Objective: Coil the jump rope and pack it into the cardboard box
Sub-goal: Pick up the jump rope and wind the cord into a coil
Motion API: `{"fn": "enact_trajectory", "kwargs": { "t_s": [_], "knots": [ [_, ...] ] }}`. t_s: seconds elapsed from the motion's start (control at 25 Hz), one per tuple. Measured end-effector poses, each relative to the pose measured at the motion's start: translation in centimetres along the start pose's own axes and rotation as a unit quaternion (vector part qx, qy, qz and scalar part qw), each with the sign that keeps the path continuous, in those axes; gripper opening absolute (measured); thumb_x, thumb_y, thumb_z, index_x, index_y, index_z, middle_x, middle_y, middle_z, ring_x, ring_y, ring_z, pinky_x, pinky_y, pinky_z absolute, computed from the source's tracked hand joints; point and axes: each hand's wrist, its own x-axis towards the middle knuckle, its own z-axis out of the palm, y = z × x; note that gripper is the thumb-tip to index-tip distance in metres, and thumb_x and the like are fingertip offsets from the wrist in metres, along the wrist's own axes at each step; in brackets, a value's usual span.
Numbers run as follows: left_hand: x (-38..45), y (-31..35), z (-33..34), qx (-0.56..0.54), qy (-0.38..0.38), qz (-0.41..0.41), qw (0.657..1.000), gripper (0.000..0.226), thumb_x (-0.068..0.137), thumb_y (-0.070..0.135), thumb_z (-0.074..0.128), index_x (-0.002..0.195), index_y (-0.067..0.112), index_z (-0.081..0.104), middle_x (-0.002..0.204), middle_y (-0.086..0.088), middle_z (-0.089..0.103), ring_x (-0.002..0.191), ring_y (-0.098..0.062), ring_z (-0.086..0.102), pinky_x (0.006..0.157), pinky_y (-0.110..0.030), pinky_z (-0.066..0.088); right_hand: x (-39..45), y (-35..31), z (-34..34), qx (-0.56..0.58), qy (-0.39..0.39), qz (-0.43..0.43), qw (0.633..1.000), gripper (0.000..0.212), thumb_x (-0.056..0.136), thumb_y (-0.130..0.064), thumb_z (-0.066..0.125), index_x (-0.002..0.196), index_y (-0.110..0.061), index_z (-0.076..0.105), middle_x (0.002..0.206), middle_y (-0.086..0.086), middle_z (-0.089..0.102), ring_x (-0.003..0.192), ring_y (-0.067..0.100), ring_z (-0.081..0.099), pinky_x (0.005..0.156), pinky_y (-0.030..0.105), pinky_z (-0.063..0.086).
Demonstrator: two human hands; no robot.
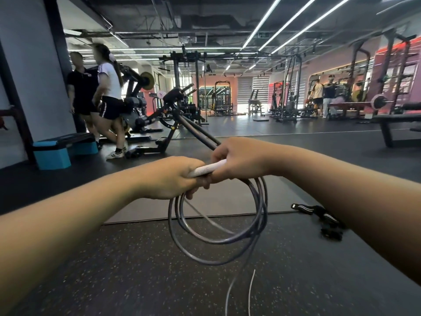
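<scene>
Grey-purple plastic jump rope point(218, 226) with a white cylindrical handle point(208, 169), held in mid-air above the dark speckled rubber floor point(114, 270). The left hand point(168, 179) and right hand point(239, 159) meet at the handle, fingers point(198, 188) of both clenched around it. Several loops of cord hang below the fingers; one loose end trails toward the floor. A black strap point(319, 215) lies well apart, beyond the right forearm.

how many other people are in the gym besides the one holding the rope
4 in view. Two people stand close together at far left: one in black, one in a white top. Two more stand by the racks at far right. Equipment may hide others.
</scene>
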Motion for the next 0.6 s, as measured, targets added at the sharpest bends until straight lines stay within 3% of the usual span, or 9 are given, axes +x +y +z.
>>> {"fn": "enact_trajectory", "kwargs": {
  "t_s": [0.08, 0.16, 0.28, 0.4, 0.48, 0.6],
  "knots": [
    [-0.8, -0.4, -0.3, -0.054, -0.019, 0.003, 0.998, 0.025, 0.098, 0.047, 0.054, 0.098, 0.024, 0.064, 0.071, 0.003, 0.072, 0.059, -0.004, 0.062, 0.06, -0.021, 0.048, -0.6, 0.7, -0.5, 0.047, -0.016, -0.001, 0.999, 0.04, 0.081, -0.054, 0.074, 0.084, -0.014, 0.072, 0.066, -0.002, 0.056, 0.059, 0.012, 0.048, 0.059, 0.031, 0.035],
    [-1.6, -0.6, -0.6, -0.118, -0.019, 0.012, 0.993, 0.042, 0.094, 0.055, 0.05, 0.09, 0.014, 0.061, 0.061, 0.007, 0.06, 0.054, -0.013, 0.058, 0.059, -0.03, 0.053, -1.1, 1.3, -0.9, 0.099, -0.029, 0.003, 0.995, 0.055, 0.082, -0.063, 0.068, 0.087, -0.008, 0.071, 0.069, 0.001, 0.055, 0.061, 0.012, 0.047, 0.062, 0.032, 0.035],
    [-1.9, -1.4, -0.7, -0.177, -0.026, 0.0, 0.984, 0.054, 0.094, 0.061, 0.04, 0.082, 0.011, 0.056, 0.062, 0.005, 0.047, 0.05, -0.016, 0.045, 0.051, -0.026, 0.044, -1.5, 2.1, -1.0, 0.152, -0.058, 0.007, 0.987, 0.062, 0.083, -0.072, 0.057, 0.084, -0.01, 0.067, 0.066, 0.002, 0.048, 0.058, 0.014, 0.044, 0.06, 0.03, 0.037],
    [-2.2, -2.7, -1.8, -0.044, -0.016, -0.014, 0.999, 0.04, 0.09, 0.064, 0.04, 0.078, 0.033, 0.061, 0.064, 0.008, 0.05, 0.048, -0.003, 0.043, 0.05, -0.016, 0.038, -2.6, 4.2, -1.2, 0.219, -0.077, 0.044, 0.972, 0.061, 0.084, -0.073, 0.053, 0.081, -0.013, 0.063, 0.059, 0.003, 0.039, 0.053, 0.018, 0.038, 0.056, 0.029, 0.04],
    [-2.8, -4.7, -2.8, 0.087, -0.018, -0.021, 0.996, 0.051, 0.085, 0.079, 0.033, 0.08, 0.034, 0.057, 0.066, 0.003, 0.056, 0.05, -0.003, 0.046, 0.053, -0.018, 0.041, -3.5, 6.4, -1.3, 0.212, -0.068, 0.072, 0.972, 0.049, 0.085, -0.06, 0.066, 0.071, -0.014, 0.057, 0.057, 0.006, 0.039, 0.052, 0.02, 0.038, 0.053, 0.029, 0.039],
    [-4.2, -7.7, -4.0, 0.074, 0.075, -0.085, 0.991, 0.073, 0.07, 0.094, 0.029, 0.078, 0.027, 0.055, 0.058, 0.003, 0.06, 0.048, -0.004, 0.051, 0.054, -0.023, 0.043, -4.8, 9.4, -1.2, 0.177, 0.0, 0.125, 0.976, 0.051, 0.084, -0.055, 0.071, 0.062, -0.015, 0.05, 0.053, 0.003, 0.041, 0.048, 0.019, 0.04, 0.049, 0.028, 0.038]
  ]
}}
